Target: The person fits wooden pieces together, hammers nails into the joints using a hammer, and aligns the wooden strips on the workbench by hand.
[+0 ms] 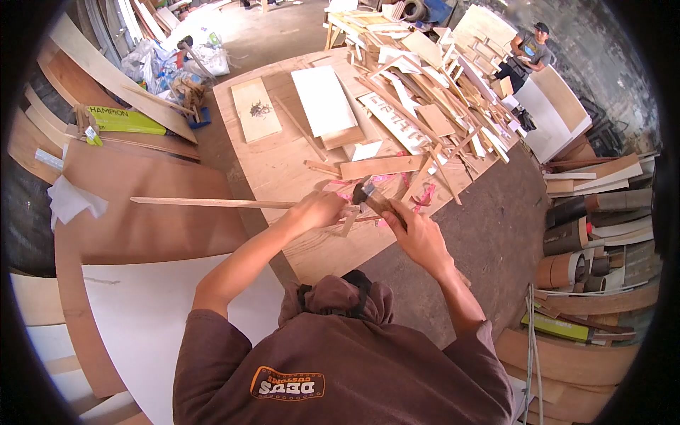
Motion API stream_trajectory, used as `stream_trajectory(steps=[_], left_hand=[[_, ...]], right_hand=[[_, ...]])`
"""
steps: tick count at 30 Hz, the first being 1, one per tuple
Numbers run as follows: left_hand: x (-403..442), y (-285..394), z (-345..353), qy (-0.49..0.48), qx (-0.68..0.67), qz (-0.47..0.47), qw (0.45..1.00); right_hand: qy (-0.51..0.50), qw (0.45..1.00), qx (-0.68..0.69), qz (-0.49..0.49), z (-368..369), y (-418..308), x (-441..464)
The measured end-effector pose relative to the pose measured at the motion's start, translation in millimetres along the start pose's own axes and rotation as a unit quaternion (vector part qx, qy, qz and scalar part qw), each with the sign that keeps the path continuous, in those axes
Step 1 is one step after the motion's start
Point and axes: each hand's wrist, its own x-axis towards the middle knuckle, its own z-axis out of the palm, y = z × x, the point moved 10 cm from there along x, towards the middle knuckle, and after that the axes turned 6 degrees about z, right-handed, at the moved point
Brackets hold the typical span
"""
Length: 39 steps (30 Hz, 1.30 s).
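My right hand (419, 237) is wrapped round the wooden handle of a hammer (377, 200), whose dark head is beside my left hand. My left hand (322, 211) has its fingers closed by a small wood piece (349, 222), near the hammer head; the fingertips are partly hidden. A long thin wood strip (212, 203) stretches leftward from my left hand. Pink ribbon-like scraps (423, 197) lie around the work spot on the plywood table (269, 170). Just beyond my hands lies a flat wood board (379, 166).
A large pile of wood offcuts (453, 106) covers the table's far right. Brown (142, 191) and white panels (170, 290) stand at left. Another person (531, 53) is at the back right. Stacked boards and rolls (602, 219) line the right side.
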Motion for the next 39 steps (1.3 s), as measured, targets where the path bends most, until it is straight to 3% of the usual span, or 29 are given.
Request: stream_trajectory(steps=[4,7,9,16,19,22,24,28,30,32,34,39], left_hand=[[2.2,8.3,-8.5,0.037,-0.040,0.042,0.998],[-0.8,-2.5,6.0,-0.048,0.003,-0.030,0.998],[1.0,1.0,4.6,-0.002,-0.013,0.013,1.000],[-0.6,-2.2,9.3,-0.033,-0.018,-0.015,0.999],[-1.4,7.9,-3.3,0.001,-0.056,0.006,0.998],[-1.0,-5.8,14.3,-0.067,-0.011,-0.038,0.997],[-2.0,2.0,1.2,0.010,-0.049,0.004,0.999],[1.0,2.8,0.2,0.019,-0.028,0.025,0.999],[-0.5,-2.1,11.7,-0.032,0.000,-0.006,0.999],[-4.2,2.6,6.4,0.002,-0.026,0.007,1.000],[-5.1,6.7,0.9,0.036,-0.051,0.023,0.998],[-0.5,-4.4,12.7,-0.010,0.015,-0.017,1.000]], right_hand=[[-0.007,0.999,-0.031,-0.017,5.2,2.8,-0.9],[-0.001,1.000,-0.018,-0.003,1.1,-1.5,-3.1],[-0.005,1.000,-0.017,0.008,3.1,1.2,-4.0],[0.005,0.999,-0.034,-0.018,10.1,2.8,-5.9],[0.013,0.999,-0.046,-0.018,6.8,0.6,-9.2],[0.018,0.999,-0.041,-0.005,3.9,0.1,-9.4],[0.027,0.999,-0.026,0.003,4.5,5.0,-9.4],[0.031,0.999,-0.031,-0.022,4.4,3.8,-6.1],[0.042,0.999,-0.020,-0.018,-2.6,-5.7,-9.9],[-0.024,0.998,-0.032,0.038,3.2,-2.9,-9.1],[-0.022,0.998,-0.037,0.033,10.0,5.2,-8.0],[0.011,1.000,-0.003,0.023,4.0,1.9,-7.5]])
